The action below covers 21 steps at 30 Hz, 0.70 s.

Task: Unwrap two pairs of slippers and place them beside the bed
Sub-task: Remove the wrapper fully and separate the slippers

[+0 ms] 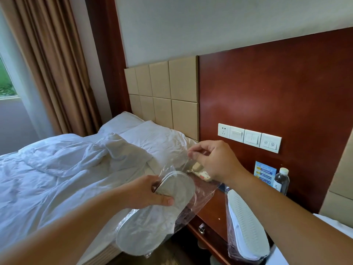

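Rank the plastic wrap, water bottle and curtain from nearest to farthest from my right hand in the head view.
1. The wrap, pinched by the right hand.
2. The bottle, on the nightstand to its right.
3. The curtain, far left by the window.

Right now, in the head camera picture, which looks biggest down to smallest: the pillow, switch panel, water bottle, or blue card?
1. pillow
2. switch panel
3. water bottle and blue card look about alike.

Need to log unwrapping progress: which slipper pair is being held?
The pair over the bed edge: the left hand grips it, the right hand pinches its clear bag. The ribbed-sole pair at right is unheld.
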Available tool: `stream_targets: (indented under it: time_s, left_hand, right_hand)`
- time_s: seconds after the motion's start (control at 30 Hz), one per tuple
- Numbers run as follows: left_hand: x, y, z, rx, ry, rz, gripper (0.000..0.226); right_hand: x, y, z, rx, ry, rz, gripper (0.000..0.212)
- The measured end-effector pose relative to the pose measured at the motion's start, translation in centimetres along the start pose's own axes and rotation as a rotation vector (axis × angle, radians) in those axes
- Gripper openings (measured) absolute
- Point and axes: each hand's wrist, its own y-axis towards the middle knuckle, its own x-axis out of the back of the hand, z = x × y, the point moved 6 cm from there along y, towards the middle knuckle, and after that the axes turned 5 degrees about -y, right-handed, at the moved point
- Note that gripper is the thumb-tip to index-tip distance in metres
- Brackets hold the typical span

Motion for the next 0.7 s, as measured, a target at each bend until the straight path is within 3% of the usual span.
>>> stream_targets:
  time_s: [0.07,0.13,0.2,0.27,0.33,0.4,0.53,0.7]
  left_hand:
    - [0.4,0.1,0.0,-0.005,0.035,-0.019,0.041]
    - [0.7,0.1,-0.1,-0.006,0.099,-0.026,0.041]
    - [1.0,0.1,0.0,0.007,0.156,-0.033,0.036]
    - [1.4,0.1,0.2,0.019,0.187,-0.044,0.031]
    - [1.7,0.1,0.1,0.023,0.205,-0.04,0.03]
    - [1.8,0.2,0.0,0.028,0.211,-0.03,0.033]
    - [1.6,0.6,-0.4,0.04,0.282,-0.01,0.044]
    - [0.7,0.8,-1.2,0.056,0.412,0.045,0.052]
  right_hand:
    - [-0.2,0.1,-2.1,-0.275,0.278,0.039,0.003]
    - [-0.3,-0.3,-3.6,-0.408,0.343,0.031,0.006]
    - [0.7,-0.5,-3.8,-0.304,0.16,-0.141,0.013]
    - [2.4,-1.6,-1.8,-0.035,-0.032,-0.39,0.015]
    - [2.5,-2.9,0.1,0.21,-0.019,-0.437,0.012]
    - [1.0,-3.5,0.5,0.258,-0.042,-0.267,0.011]
    - [-2.9,-3.7,-2.1,-0.06,-0.132,0.218,0.031]
    - [-4.5,-4.2,-2.4,-0.212,0.008,0.462,0.048]
